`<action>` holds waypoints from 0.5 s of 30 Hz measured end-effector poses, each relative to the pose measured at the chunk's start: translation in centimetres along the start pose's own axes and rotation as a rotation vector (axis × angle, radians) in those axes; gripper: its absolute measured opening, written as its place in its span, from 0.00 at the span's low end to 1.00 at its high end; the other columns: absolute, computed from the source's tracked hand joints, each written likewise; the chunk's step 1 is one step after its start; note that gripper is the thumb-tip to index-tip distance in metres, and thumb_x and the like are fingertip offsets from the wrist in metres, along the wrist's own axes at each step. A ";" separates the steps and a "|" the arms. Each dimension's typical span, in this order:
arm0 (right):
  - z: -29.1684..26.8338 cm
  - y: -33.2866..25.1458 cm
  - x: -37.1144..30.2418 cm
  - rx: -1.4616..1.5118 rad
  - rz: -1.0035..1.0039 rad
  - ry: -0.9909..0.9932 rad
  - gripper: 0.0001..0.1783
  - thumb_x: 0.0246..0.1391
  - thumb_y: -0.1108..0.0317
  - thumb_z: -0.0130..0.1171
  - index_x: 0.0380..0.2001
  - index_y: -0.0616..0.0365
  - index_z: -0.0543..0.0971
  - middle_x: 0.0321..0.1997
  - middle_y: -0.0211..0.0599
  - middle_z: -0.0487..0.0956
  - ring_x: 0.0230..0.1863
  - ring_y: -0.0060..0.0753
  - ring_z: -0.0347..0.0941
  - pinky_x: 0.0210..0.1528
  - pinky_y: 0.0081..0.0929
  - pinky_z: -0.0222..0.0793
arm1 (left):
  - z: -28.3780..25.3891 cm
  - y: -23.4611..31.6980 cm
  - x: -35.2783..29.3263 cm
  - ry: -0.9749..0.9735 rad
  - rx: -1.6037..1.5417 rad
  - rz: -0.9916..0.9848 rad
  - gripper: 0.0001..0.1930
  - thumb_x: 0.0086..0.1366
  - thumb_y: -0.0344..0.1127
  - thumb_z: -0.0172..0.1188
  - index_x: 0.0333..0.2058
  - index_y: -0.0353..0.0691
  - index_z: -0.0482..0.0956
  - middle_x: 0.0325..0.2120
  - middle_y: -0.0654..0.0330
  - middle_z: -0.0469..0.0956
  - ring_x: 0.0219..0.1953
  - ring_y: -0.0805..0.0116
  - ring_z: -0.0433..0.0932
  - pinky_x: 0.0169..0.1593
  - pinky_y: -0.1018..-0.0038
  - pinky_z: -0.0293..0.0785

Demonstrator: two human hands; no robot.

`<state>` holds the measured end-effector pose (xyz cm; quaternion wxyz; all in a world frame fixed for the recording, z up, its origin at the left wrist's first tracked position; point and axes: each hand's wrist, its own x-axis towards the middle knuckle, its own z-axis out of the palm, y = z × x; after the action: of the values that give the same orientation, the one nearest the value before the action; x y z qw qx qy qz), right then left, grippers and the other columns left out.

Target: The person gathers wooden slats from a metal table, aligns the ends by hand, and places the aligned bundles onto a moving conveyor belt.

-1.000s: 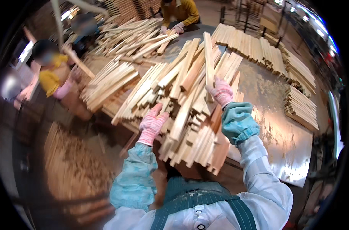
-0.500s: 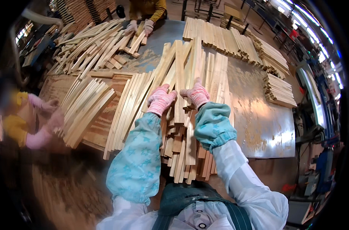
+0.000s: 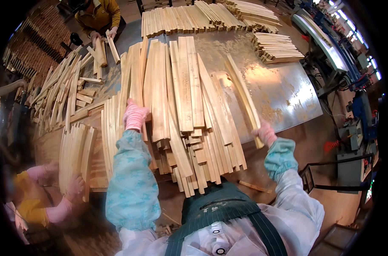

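A large pile of pale wooden strips (image 3: 185,85) lies before me, its near ends jutting unevenly past the table's front edge. My left hand (image 3: 135,117), in a pink-and-white knit glove, is closed round a wooden strip (image 3: 137,70) at the pile's left side; the fingers' undersides are hidden. Out to the right, apart from the pile, my right hand (image 3: 266,133) grips a single wooden strip (image 3: 241,91) near its close end. That strip slants away over the metal tabletop (image 3: 288,96).
Neat stacks of strips (image 3: 172,21) line the far edge, with a shorter stack (image 3: 277,47) at far right. Loose strips (image 3: 59,85) heap up at left. One co-worker (image 3: 98,17) handles strips at far left; another's pink-sleeved hands (image 3: 74,187) hold a bundle (image 3: 74,149) at near left.
My hands have moved apart: the left shifted leftward along the pile, the right swung out right with one strip. The view has turned to the right. The near-left co-worker's hand has closed on the bundle.
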<state>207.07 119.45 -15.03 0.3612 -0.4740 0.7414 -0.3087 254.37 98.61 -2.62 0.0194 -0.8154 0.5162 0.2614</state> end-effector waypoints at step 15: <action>4.1 -4.1 1.7 -0.467 0.159 -0.238 0.39 0.50 0.40 0.52 0.62 0.47 0.65 0.60 0.57 0.66 0.62 0.56 0.62 0.62 0.41 0.59 | -0.7 -3.2 4.3 0.062 0.063 0.040 0.43 0.51 0.41 0.62 0.66 0.46 0.53 0.60 0.53 0.66 0.58 0.54 0.69 0.54 0.59 0.70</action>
<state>211.94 115.91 -14.37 0.3499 -0.5176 0.7797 -0.0420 258.79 96.32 -4.70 0.0241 -0.8117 0.5405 0.2200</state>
